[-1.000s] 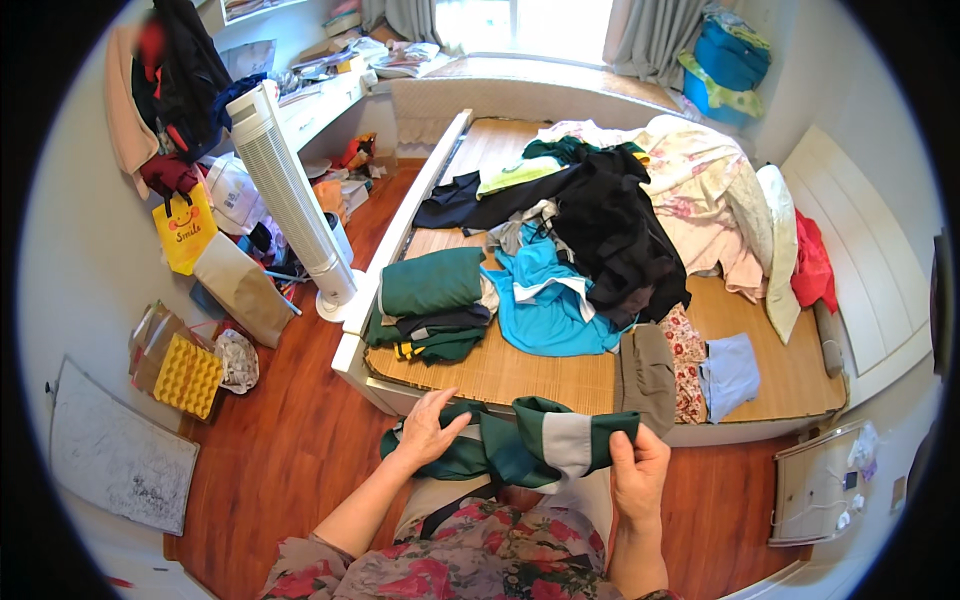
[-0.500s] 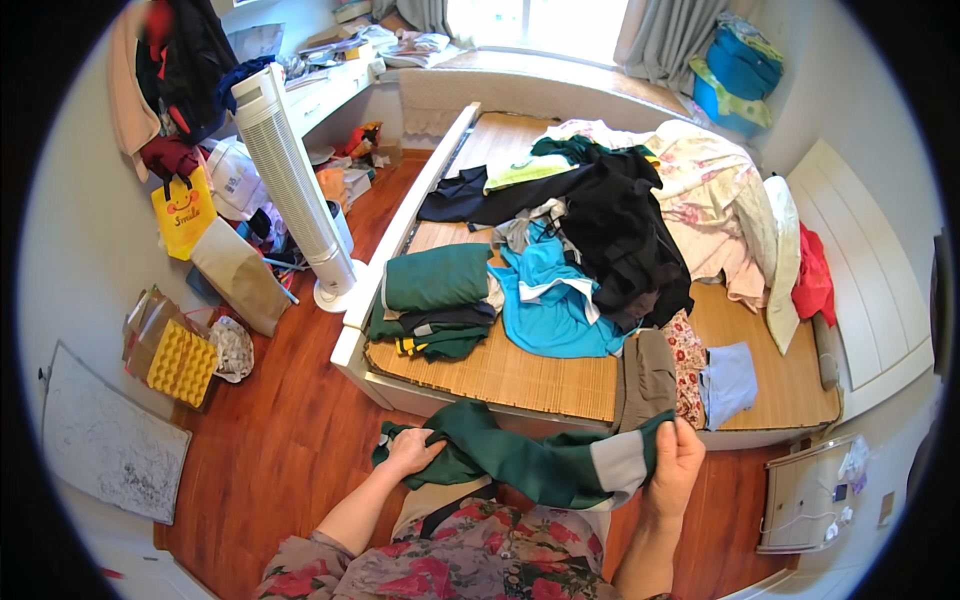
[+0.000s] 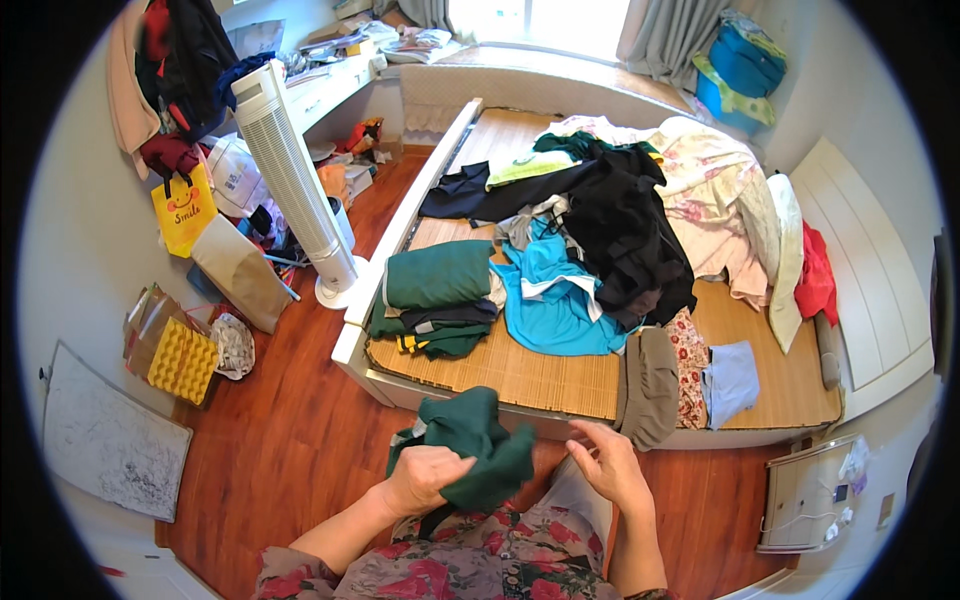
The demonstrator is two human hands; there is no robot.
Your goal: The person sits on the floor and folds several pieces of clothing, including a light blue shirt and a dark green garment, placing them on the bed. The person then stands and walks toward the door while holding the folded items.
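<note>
From afar, I held the dark green garment (image 3: 478,440) in closed left fingers (image 3: 440,466); right fingers (image 3: 600,436) were parted, empty. Rearranging it seemed the step, calling next for a two-handed grip.

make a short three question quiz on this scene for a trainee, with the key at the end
1. Which of the person's hands grips the dark green garment?

2. True or false: the white tower fan stands on the floor, to the left of the bed.

3. What colour is the folded garment on top of the stack at the bed's near left corner?
A) red
B) green
C) white

Key:
1. The left hand; the right hand is open and apart from the garment.
2. True.
3. B.
</note>
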